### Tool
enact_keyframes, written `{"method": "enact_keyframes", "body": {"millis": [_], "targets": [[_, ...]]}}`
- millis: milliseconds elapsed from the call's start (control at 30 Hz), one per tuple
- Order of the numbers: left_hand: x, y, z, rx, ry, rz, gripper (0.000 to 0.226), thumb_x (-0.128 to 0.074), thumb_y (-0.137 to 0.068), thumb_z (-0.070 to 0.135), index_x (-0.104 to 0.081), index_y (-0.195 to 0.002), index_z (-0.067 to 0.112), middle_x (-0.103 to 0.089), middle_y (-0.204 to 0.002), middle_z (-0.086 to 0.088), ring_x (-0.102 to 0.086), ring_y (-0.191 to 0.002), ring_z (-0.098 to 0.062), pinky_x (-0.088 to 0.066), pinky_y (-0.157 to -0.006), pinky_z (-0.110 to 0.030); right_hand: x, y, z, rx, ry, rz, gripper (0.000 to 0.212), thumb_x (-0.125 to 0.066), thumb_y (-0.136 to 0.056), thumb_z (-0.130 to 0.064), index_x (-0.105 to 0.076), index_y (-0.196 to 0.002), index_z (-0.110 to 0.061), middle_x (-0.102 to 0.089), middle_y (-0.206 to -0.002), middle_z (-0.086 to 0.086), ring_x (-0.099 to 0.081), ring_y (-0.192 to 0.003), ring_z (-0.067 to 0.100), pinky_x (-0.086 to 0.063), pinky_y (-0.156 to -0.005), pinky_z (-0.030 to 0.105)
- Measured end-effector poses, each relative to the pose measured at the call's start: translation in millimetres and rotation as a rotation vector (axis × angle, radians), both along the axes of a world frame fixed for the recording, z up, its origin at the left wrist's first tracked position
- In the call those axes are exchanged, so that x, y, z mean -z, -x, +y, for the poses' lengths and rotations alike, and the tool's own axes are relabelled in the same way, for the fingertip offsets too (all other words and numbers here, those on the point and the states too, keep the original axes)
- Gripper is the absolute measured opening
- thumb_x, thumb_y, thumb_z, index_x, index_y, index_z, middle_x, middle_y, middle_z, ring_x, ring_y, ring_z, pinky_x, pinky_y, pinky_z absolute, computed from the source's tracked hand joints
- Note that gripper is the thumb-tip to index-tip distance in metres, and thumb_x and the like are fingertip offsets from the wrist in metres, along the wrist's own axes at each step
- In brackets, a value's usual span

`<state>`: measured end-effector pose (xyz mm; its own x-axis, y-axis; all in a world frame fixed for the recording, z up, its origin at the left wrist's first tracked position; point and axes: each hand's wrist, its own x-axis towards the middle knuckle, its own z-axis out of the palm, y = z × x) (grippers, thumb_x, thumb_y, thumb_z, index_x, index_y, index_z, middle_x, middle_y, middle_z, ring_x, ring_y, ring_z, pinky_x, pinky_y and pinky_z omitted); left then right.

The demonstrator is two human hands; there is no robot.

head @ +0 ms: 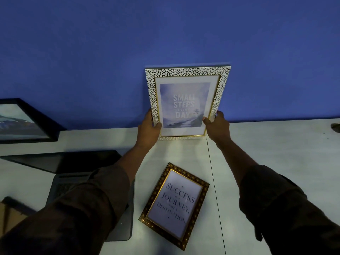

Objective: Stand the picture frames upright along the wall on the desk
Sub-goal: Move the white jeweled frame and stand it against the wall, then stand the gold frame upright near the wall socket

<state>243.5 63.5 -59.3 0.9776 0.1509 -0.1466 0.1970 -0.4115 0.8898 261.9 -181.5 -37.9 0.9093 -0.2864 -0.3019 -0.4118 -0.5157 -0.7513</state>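
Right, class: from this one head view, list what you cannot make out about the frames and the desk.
- Black frame: cut off by the left edge.
- White frame: its back and any stand are hidden behind its front; the left hand and right hand cover its lower sides.
- Laptop: partly hidden by the left sleeve.

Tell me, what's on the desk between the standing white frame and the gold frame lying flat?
Nothing. In the head view, only bare desk lies between the white frame and the gold frame.

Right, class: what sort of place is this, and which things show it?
Probably an office or study: a pale desk against a blue wall, an open laptop, and motto frames, one lying flat.
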Motion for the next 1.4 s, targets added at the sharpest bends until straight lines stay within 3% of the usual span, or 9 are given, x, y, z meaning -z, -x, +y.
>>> {"method": "enact_keyframes", "body": {"millis": [167, 233, 500, 800, 933, 1067, 1133, 1267, 1400], "targets": [[-1, 15, -6, -0.061, 0.007, 0.081, 0.063, -0.059, -0.096, 0.021, -0.035, -0.154, 0.019, -0.054, -0.149, -0.004, -0.055, -0.131, -0.027, -0.048, -0.109, -0.046, -1, 27, -6, 0.021, 0.008, 0.028, 0.079, -0.065, -0.099, -0.038, -0.026, -0.159, -0.006, -0.042, -0.159, 0.019, -0.04, -0.146, 0.038, -0.037, -0.117, 0.047], [-5, 25, -8, -0.09, -0.019, 0.128, 0.068, -0.059, -0.099, 0.024, -0.027, -0.159, 0.015, -0.045, -0.157, -0.006, -0.047, -0.14, -0.029, -0.041, -0.114, -0.041, -5, 40, -10, 0.018, 0.006, 0.03, 0.079, -0.065, -0.099, -0.038, -0.025, -0.16, -0.007, -0.041, -0.159, 0.018, -0.038, -0.148, 0.037, -0.035, -0.117, 0.044], [-26, 113, -23, -0.056, -0.063, 0.178, 0.07, -0.062, -0.095, 0.033, -0.032, -0.156, 0.019, -0.053, -0.148, -0.01, -0.051, -0.135, -0.032, -0.042, -0.108, -0.037, -18, 123, -14, -0.062, -0.02, 0.035, 0.075, -0.066, -0.096, -0.045, -0.035, -0.155, -0.011, -0.052, -0.149, 0.021, -0.049, -0.139, 0.037, -0.04, -0.112, 0.043], [8, 222, -28, 0.056, -0.089, 0.477, 0.082, -0.062, -0.097, 0.042, -0.019, -0.16, 0.013, -0.028, -0.165, -0.014, -0.036, -0.147, -0.033, -0.039, -0.111, -0.037, 16, 247, -9, -0.157, -0.073, 0.262, 0.065, -0.067, -0.096, -0.04, -0.045, -0.148, -0.009, -0.058, -0.144, 0.02, -0.055, -0.134, 0.035, -0.044, -0.106, 0.034], [26, 234, -28, 0.054, -0.147, 0.579, 0.08, -0.062, -0.097, 0.039, -0.022, -0.159, 0.008, -0.036, -0.16, -0.017, -0.041, -0.142, -0.035, -0.041, -0.108, -0.038, 45, 273, -9, -0.135, -0.137, 0.361, 0.057, -0.068, -0.096, -0.036, -0.05, -0.143, -0.011, -0.06, -0.14, 0.015, -0.059, -0.128, 0.034, -0.048, -0.099, 0.035], [48, 232, -25, 0.048, -0.167, 0.645, 0.075, -0.065, -0.094, 0.043, -0.033, -0.151, 0.004, -0.048, -0.146, -0.018, -0.052, -0.129, -0.036, -0.048, -0.102, -0.04, 77, 276, 0, -0.067, -0.236, 0.43, 0.051, -0.072, -0.091, -0.039, -0.053, -0.129, -0.011, -0.066, -0.119, 0.013, -0.065, -0.102, 0.029, -0.054, -0.084, 0.041], [60, 229, -24, 0.06, -0.218, 0.643, 0.074, -0.065, -0.088, 0.051, -0.044, -0.141, 0.004, -0.054, -0.138, -0.018, -0.056, -0.121, -0.036, -0.051, -0.1, -0.043, 89, 274, 9, 0.004, -0.24, 0.429, 0.044, -0.072, -0.091, -0.038, -0.047, -0.118, -0.014, -0.065, -0.116, 0.012, -0.066, -0.101, 0.029, -0.057, -0.084, 0.041], [72, 219, -16, 0.042, -0.35, 0.675, 0.072, -0.062, -0.085, 0.052, -0.051, -0.138, 0.005, -0.05, -0.137, -0.022, -0.052, -0.125, -0.039, -0.05, -0.101, -0.045, 108, 267, 19, 0.184, -0.25, 0.437, 0.065, -0.073, -0.081, -0.048, -0.051, -0.127, -0.007, -0.066, -0.116, 0.016, -0.069, -0.105, 0.034, -0.062, -0.086, 0.05], [75, 210, -9, 0.043, -0.308, 0.722, 0.07, -0.058, -0.077, 0.048, -0.051, -0.136, 0.01, -0.049, -0.135, -0.021, -0.053, -0.122, -0.039, -0.051, -0.1, -0.046, 119, 256, 17, 0.221, -0.307, 0.494, 0.047, -0.072, -0.085, -0.045, -0.067, -0.108, -0.005, -0.071, -0.099, 0.012, -0.07, -0.087, 0.027, -0.064, -0.082, 0.045]]}}
